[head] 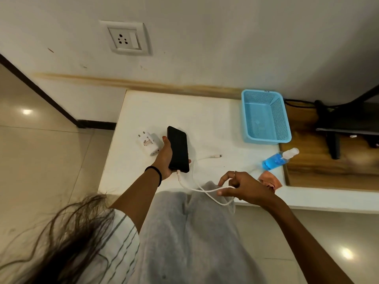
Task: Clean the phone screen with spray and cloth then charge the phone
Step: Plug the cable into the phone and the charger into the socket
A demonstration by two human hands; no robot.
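Observation:
My left hand (165,158) holds a black phone (178,149), screen up and dark, just above the white table (205,115). A white cable (185,184) is plugged into the phone's near end and loops back to my right hand (244,188), which pinches it. The cable's free plug (217,156) lies on the table right of the phone. A white charger adapter (148,143) lies left of the phone. The blue spray bottle (276,159) lies on its side at the right, with the orange cloth (269,181) beside my right hand.
An empty blue mesh basket (264,117) stands at the table's back right. A wall socket (126,38) is on the wall above the table's left side. A wooden surface with a black stand (336,128) adjoins on the right. Tiled floor lies left.

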